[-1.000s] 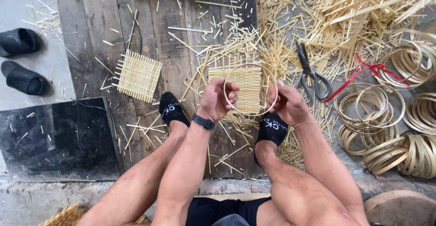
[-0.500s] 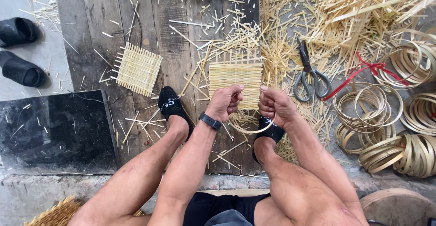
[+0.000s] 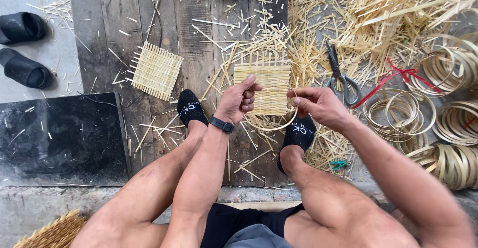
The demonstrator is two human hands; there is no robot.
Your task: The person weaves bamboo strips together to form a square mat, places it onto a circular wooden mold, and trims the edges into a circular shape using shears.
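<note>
Rough, weathered wooden planks (image 3: 164, 19) lie under my feet, strewn with pale bamboo splints (image 3: 358, 14) that pile thick toward my right. Coiled bamboo hoops (image 3: 448, 108) stack at the far right, smooth and round. A flat square woven mat (image 3: 156, 70) rests on the boards to my left, its ends bristling. Steel scissors (image 3: 340, 76) lie among the splints. Both forearms reach forward between my knees. My left hand (image 3: 240, 102) curls closed, pinching the near edge of a second woven bamboo square (image 3: 266, 78) and a thin bamboo ring (image 3: 273, 125). My right hand (image 3: 318, 106) grips the ring's other side, fingers bent tight.
</note>
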